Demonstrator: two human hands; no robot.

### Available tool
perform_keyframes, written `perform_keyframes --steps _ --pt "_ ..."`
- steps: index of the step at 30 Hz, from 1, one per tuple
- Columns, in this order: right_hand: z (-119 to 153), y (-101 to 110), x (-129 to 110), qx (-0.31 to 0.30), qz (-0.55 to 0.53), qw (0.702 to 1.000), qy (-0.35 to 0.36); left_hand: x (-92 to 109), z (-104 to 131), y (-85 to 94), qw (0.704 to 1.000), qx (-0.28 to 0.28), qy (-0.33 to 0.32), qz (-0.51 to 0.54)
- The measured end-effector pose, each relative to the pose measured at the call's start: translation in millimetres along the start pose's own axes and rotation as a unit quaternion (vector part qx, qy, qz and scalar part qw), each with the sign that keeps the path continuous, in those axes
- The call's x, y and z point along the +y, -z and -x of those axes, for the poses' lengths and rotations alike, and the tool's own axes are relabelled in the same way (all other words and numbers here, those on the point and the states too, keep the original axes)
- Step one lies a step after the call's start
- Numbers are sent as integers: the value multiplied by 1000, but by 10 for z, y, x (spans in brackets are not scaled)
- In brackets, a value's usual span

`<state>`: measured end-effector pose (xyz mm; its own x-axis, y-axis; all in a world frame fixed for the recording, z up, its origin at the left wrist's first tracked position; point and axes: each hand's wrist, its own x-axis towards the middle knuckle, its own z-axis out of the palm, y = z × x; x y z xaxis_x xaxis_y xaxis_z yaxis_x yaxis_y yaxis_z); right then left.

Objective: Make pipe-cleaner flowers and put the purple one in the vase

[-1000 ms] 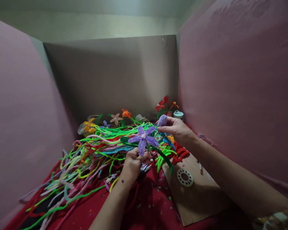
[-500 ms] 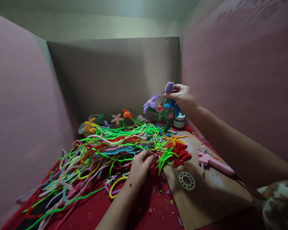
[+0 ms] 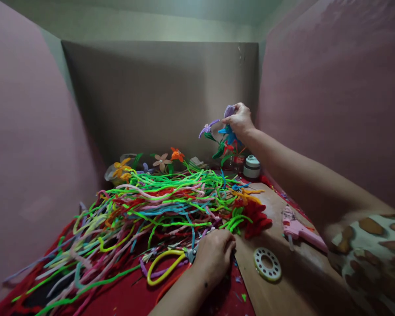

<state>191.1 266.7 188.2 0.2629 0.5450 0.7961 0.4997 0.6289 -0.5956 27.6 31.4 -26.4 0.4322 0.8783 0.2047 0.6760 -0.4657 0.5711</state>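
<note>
Purple bud (image 3: 229,111) higher than 1 second ago, pinched in right hand (image 3: 241,119); left hand (image 3: 216,248) well apart, grip unclear.

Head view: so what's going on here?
A person's right hand holds up a purple flower bud, with a purple flower and a blue flower just below. The left hand is low beside yellow-handled scissors; whether it grips anything is hidden. A pink glue gun lies on the brown board.

Fuzzy, matt purple flower (image 3: 229,111) and pipe cleaners (image 3: 184,180), smooth plastic glue gun (image 3: 298,229), matt cloth (image 3: 118,296), dull board (image 3: 283,294), perhaps cardboard.
</note>
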Motion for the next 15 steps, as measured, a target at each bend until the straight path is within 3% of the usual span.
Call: perform_keyframes --steps 3,7,15 --pt "-17 -342 -39 -9 13 998 -59 -18 -1 5 1000 -12 -5 -9" --pt "26 -706 -118 -51 72 995 -48 -52 25 -8 999 -18 -18 -32" --pt "217 -1080 220 -130 235 963 -25 -103 44 -75 990 -9 -71 -119"
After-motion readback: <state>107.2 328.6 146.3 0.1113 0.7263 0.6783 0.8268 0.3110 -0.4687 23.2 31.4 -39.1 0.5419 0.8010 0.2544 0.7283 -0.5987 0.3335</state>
